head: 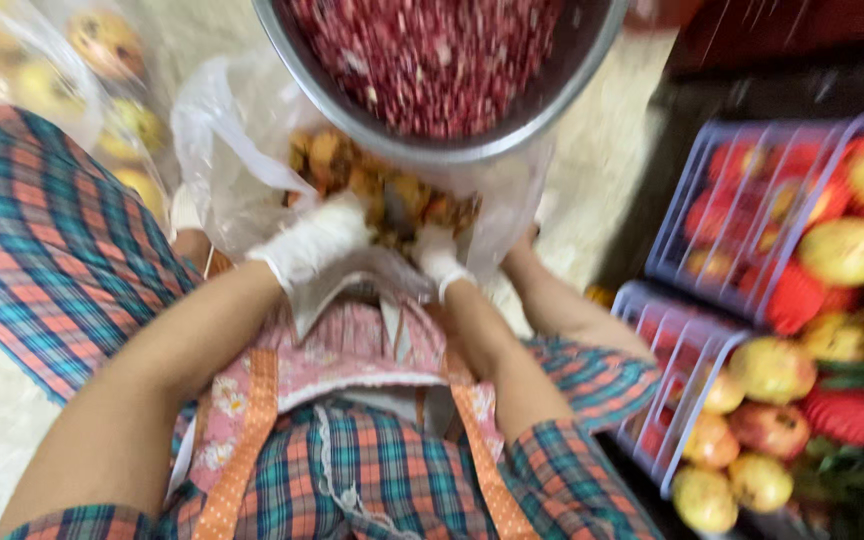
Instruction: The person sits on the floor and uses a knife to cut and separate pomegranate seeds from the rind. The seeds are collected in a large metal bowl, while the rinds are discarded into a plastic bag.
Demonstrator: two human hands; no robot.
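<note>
Seated, looking down over a plaid dress and pink floral apron (pixel 352 350). Both hands in thin white gloves, pushed into the mouth of a clear plastic bag (pixel 222 150) lying between the knees, just under the rim of a steel bowl (pixel 432 145) heaped with red seeds.

Left hand (pixel 317 245) curled over the bag's near edge and down on the pile of orange-brown peel scraps (pixel 382 185) inside; fingers bent, apparently pressing or gathering, though blur hides whether any piece is pinched. Right hand (pixel 439 258) partly buried in the same pile — grip impossible to tell.

Scraps probably light, stiff-edged and damp, likely to slide on the film; bag itself thin, soft, slippery, prone to tearing under sharp rind. Best taken by the bunched rim, not the loaded belly.

No labels or signs legible anywhere. At upper left, a second clear bag (pixel 42 70) with yellowish fruit. At right, pale lilac plastic crates (pixel 742 210) stacked in steps, holding red-and-yellow round fruit (pixel 772 368) — some nested in red foam netting (pixel 842 412).
</note>
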